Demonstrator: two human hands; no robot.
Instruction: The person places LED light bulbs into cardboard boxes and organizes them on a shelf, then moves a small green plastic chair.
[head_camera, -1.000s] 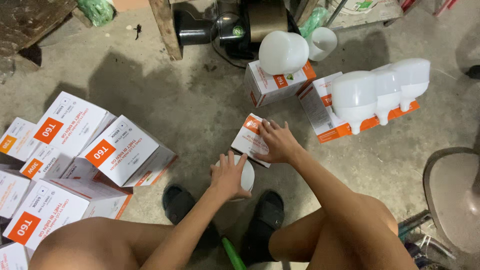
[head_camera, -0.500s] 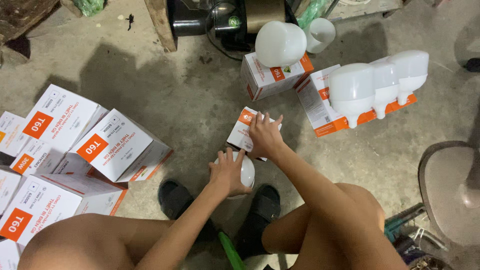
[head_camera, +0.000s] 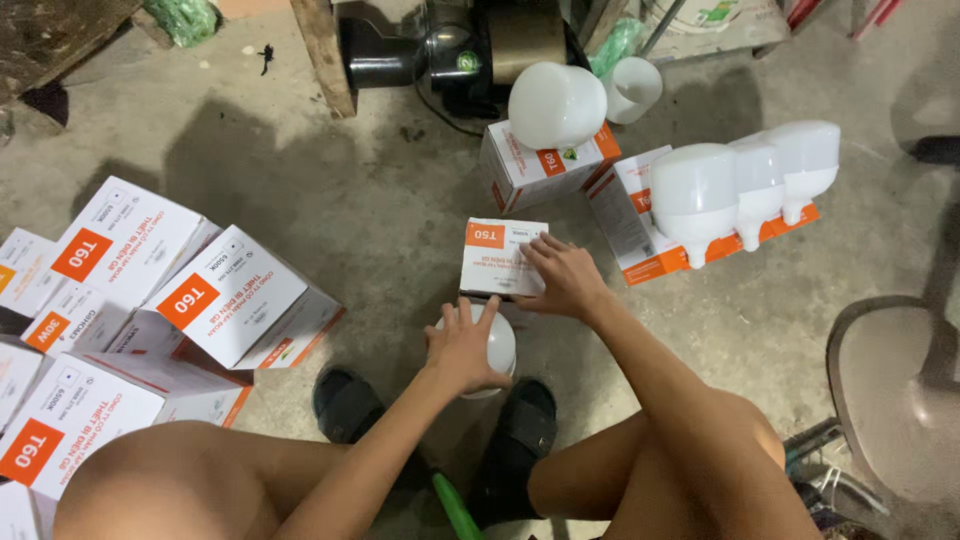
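A: Now, entry from where I stand, left to right. Far left, a heap of white cardboard cartons with orange label squares (head_camera: 150, 300), lying tilted on the bare grey concrete floor (head_camera: 380, 210).

B: And the hands?

A: Left hand (head_camera: 462, 352), fingers spread wide, palm down over the dome of a large white frosted plastic bulb (head_camera: 497, 345). That bulb stands on the floor between two black slip-on sandals (head_camera: 345, 400), right in front of the crouching person.

B: Gripping it?

A: Cupping the top; fingers are draped over it, not closed under it.

B: Right hand?

A: Right hand (head_camera: 562, 278), fingers loosely splayed and laid flat on the right edge of a small white carton with an orange corner patch (head_camera: 500, 258). This carton lies flat on the floor just beyond the bulb, apparently touching it.

B: Further right?

A: Another white-and-orange carton (head_camera: 530, 170) with a white bulb (head_camera: 556, 105) on top; then a long carton (head_camera: 640, 240) carrying a row of three white bulbs (head_camera: 750, 185). Far right, a round grey base (head_camera: 890, 390), partly out of view.
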